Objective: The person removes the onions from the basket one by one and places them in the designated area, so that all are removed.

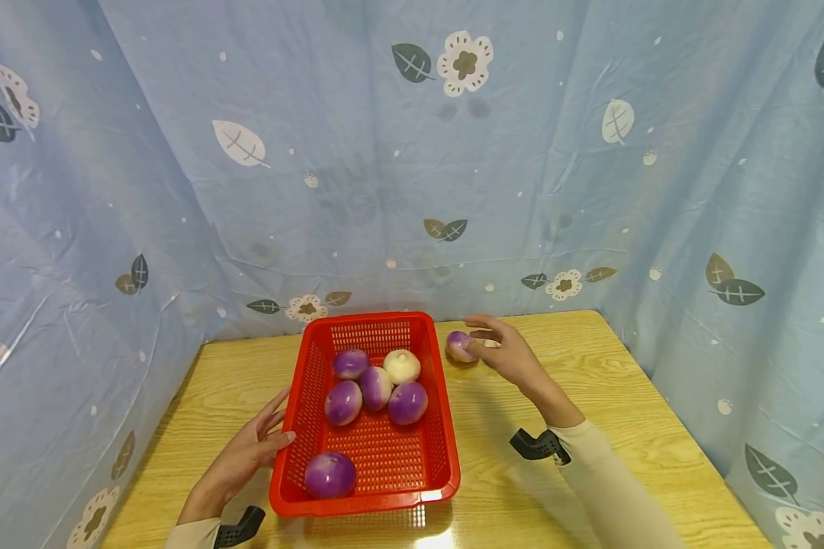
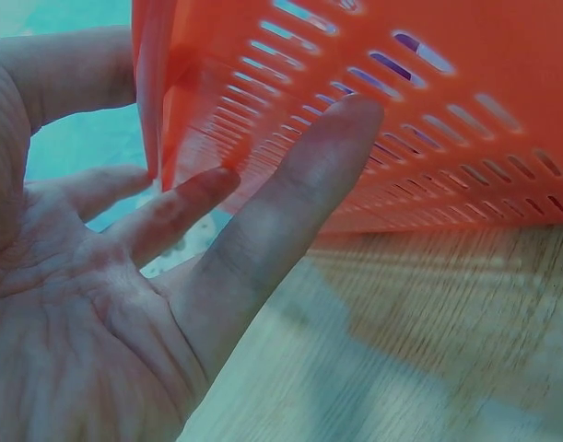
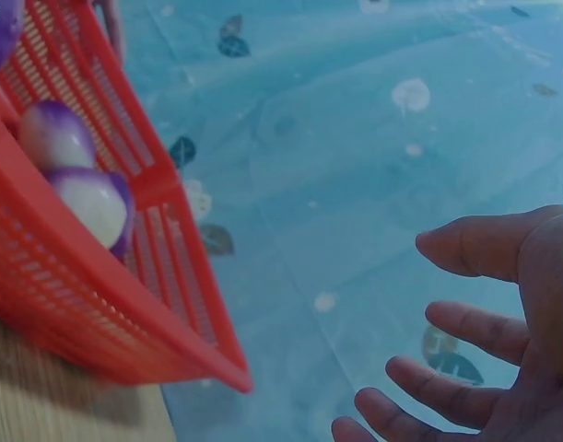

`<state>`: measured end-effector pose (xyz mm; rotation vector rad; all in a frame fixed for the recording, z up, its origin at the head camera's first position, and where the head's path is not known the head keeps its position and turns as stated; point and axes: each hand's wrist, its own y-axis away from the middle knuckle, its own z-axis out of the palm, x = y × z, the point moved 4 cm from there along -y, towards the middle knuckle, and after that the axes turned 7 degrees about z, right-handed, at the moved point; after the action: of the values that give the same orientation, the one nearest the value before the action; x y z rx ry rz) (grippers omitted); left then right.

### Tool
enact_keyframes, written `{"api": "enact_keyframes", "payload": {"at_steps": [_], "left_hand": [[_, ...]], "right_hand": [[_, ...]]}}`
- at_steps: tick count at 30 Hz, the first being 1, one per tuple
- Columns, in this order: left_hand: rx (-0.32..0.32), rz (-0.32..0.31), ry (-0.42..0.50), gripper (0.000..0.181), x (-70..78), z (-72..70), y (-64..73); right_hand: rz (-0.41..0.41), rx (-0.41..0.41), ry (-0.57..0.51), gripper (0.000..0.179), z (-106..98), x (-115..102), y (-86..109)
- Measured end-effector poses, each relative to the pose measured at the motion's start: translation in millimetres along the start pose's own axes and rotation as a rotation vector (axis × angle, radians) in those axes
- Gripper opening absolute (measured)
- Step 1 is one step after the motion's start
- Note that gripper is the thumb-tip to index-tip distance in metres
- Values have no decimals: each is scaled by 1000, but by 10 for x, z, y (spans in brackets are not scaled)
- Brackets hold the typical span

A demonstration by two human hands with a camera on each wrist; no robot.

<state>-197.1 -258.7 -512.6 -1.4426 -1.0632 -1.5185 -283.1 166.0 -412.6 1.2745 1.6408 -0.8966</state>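
A red plastic basket (image 1: 367,507) stands on the table with several purple-and-white turnips inside. Five of them cluster toward its far half, among them a whitish one (image 1: 401,367), while a purple turnip (image 1: 330,475) lies alone in the near left corner. My left hand (image 1: 247,454) rests against the basket's left wall, fingers extended and thumb (image 2: 332,147) along its slots. To the right of the basket, my right hand (image 1: 511,354) reaches over another turnip (image 1: 458,347), thumb overlapping it in the head view. Its fingers (image 3: 465,322) are spread. Something whitish shows between them in the head view.
The wooden table (image 1: 556,473) extends on both sides of the basket. A pale blue curtain (image 1: 357,191) with leaf and flower prints hangs around the back and sides. Each wrist carries a black mount (image 1: 537,445).
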Motion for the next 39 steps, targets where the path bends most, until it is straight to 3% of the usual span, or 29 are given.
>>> {"api": "enact_keyframes", "payload": {"at_steps": [9,14,25,33,39], "left_hand": [[4,-3,9,78,-8,-7,-1],[8,-7,7,79,-7,-3,-2],[-5,0,12,78,-2,-3,-3],[-5,-3,11,78,-15,-5,-2],[-6,1,3,77,-20,-5,-6]], "right_hand": [[1,-60,-32,48,258,-153,-18],[-33,-114,3,49,363,-208,-20],[-123,-338,118,44,612,-371,-29],[-107,-477,113,49,832,-356,-53],[-142,-570,104,45,1022,-321,-77]]}}
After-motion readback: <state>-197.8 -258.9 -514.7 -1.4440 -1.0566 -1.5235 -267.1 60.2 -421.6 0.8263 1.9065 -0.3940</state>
